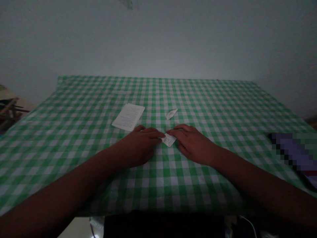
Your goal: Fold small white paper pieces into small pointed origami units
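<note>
The left hand [138, 145] and right hand [192, 143] pinch a folded paper slip [169, 139] on gingham cloth [198, 99]. A printed sheet [128, 116] lies above them (a paper scrap [171, 113] nearby).

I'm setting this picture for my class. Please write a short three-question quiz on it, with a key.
1. What lies between the fingertips of the left hand and the right hand?
2. Is the printed sheet nearer the left hand or the right hand?
3. True or false: the printed sheet lies on a green-and-white gingham tablecloth.

Key:
1. A small folded paper
2. The left hand
3. True
</note>
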Available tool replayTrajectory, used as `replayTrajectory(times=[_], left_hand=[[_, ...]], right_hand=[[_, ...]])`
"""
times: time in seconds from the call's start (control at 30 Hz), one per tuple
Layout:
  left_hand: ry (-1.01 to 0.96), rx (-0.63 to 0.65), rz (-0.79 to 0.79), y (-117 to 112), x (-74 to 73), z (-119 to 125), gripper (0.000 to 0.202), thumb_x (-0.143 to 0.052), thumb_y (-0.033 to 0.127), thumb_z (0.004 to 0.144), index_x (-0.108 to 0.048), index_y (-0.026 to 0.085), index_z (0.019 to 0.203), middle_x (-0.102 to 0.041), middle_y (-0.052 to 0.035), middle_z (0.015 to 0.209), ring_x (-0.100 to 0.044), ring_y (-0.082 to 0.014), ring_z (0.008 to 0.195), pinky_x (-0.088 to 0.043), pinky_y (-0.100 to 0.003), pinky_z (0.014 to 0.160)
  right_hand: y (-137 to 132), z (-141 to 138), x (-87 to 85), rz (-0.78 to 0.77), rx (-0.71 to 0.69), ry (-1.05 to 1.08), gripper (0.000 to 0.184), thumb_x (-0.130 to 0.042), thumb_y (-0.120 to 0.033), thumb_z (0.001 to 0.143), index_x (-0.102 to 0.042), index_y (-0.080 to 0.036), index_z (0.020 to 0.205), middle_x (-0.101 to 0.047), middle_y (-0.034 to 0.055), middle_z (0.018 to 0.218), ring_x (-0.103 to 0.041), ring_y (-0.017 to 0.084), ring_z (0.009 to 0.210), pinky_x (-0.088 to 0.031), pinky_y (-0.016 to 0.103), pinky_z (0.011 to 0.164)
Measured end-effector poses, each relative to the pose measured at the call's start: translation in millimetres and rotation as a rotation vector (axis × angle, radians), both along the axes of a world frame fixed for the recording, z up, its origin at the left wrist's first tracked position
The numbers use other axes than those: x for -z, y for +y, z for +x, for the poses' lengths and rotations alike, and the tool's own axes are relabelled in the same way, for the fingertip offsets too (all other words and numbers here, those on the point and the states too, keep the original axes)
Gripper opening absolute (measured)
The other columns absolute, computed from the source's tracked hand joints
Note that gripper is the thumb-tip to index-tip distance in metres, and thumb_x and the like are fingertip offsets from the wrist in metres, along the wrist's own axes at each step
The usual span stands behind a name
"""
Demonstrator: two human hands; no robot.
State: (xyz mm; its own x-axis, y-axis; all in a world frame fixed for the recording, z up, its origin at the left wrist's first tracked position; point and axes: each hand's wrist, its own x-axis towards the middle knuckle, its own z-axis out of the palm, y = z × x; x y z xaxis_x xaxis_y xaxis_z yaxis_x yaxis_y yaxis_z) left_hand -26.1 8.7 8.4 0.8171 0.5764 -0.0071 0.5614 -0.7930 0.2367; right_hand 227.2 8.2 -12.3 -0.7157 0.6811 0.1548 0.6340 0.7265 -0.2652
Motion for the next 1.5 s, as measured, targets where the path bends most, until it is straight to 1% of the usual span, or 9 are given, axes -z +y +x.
replayTrajectory(times=[0.13,0.27,0.43,0.5,0.57,0.67,0.87,1.17,1.5], left_hand=[[0.007,-0.006,-0.008,-1,-1.0,1,0.045,-0.052,0.011,0.082,-0.058,0.021,0.125,-0.055,-0.0058,0.144,-0.048,-0.0239,0.132,-0.031,-0.043,0.107],[0.022,-0.029,-0.032,-1,-2.6,2,0.047,-0.051,0.009,0.080,-0.058,0.019,0.125,-0.055,-0.0061,0.143,-0.049,-0.0241,0.131,-0.030,-0.044,0.108],[-0.024,-0.055,-0.049,1,-0.4,2,0.053,-0.050,0.007,0.081,-0.054,0.022,0.131,-0.059,-0.0066,0.138,-0.053,-0.0235,0.126,-0.032,-0.044,0.104],[-0.029,-0.076,-0.049,2,0.4,2,0.054,-0.047,0.005,0.082,-0.053,0.022,0.133,-0.061,-0.0072,0.135,-0.055,-0.0231,0.122,-0.032,-0.044,0.102],[-0.021,-0.088,-0.044,3,1.4,3,0.054,-0.045,0.004,0.082,-0.054,0.022,0.133,-0.062,-0.0076,0.132,-0.057,-0.0230,0.119,-0.032,-0.044,0.100],[-0.013,-0.067,-0.024,4,4.6,3,0.052,-0.047,0.004,0.081,-0.058,0.023,0.129,-0.063,-0.0061,0.133,-0.056,-0.0234,0.121,-0.030,-0.044,0.101],[0.008,-0.046,0.040,3,6.8,1,0.052,-0.049,0.005,0.081,-0.060,0.026,0.127,-0.062,-0.0038,0.136,-0.055,-0.0241,0.123,-0.027,-0.045,0.101],[0.067,-0.079,0.049,-3,0.5,6,0.050,-0.048,0.007,0.083,-0.058,0.026,0.128,-0.061,-0.0027,0.136,-0.054,-0.0247,0.123,-0.024,-0.049,0.106],[0.075,-0.077,0.071,-6,-1.1,7,0.045,-0.048,0.010,0.086,-0.059,0.026,0.126,-0.062,-0.0030,0.134,-0.054,-0.0252,0.122,-0.023,-0.052,0.106]], right_hand=[[-4,-3,-1.7,0.072,0.034,-0.112,0.046,-0.044,-0.010,0.091,-0.048,-0.016,0.137,-0.063,0.0150,0.127,-0.048,0.033,0.125,-0.043,0.049,0.094],[-7,-6,-2.4,0.141,0.053,-0.171,0.043,-0.040,-0.010,0.093,-0.049,-0.015,0.135,-0.064,0.0157,0.128,-0.049,0.034,0.121,-0.041,0.048,0.089],[-7,-5,-2.6,0.144,0.053,-0.183,0.046,-0.041,-0.008,0.092,-0.049,-0.016,0.137,-0.063,0.0155,0.131,-0.048,0.034,0.123,-0.039,0.049,0.088],[-5,-4,-2.7,0.119,0.043,-0.183,0.048,-0.042,-0.008,0.092,-0.048,-0.018,0.138,-0.063,0.0132,0.132,-0.047,0.034,0.124,-0.039,0.049,0.088],[-2,-2,-2.6,0.091,0.031,-0.181,0.052,-0.043,-0.006,0.091,-0.048,-0.023,0.139,-0.061,0.0085,0.137,-0.047,0.034,0.125,-0.040,0.049,0.088],[0,0,-2.3,0.066,0.019,-0.182,0.055,-0.044,-0.005,0.090,-0.050,-0.028,0.139,-0.056,0.0019,0.144,-0.045,0.035,0.126,-0.040,0.048,0.088],[-1,2,-1.9,0.078,0.009,-0.225,0.057,-0.044,-0.006,0.090,-0.049,-0.029,0.142,-0.049,-0.0026,0.150,-0.042,0.037,0.129,-0.041,0.050,0.090],[-4,3,-1.3,0.113,-0.037,-0.282,0.058,-0.045,-0.007,0.089,-0.046,-0.023,0.145,-0.045,0.0021,0.153,-0.040,0.037,0.134,-0.041,0.052,0.096],[-5,4,-4.1,0.152,-0.056,-0.326,0.051,-0.048,-0.011,0.093,-0.051,-0.025,0.141,-0.043,0.0077,0.154,-0.038,0.039,0.136,-0.044,0.055,0.096]])
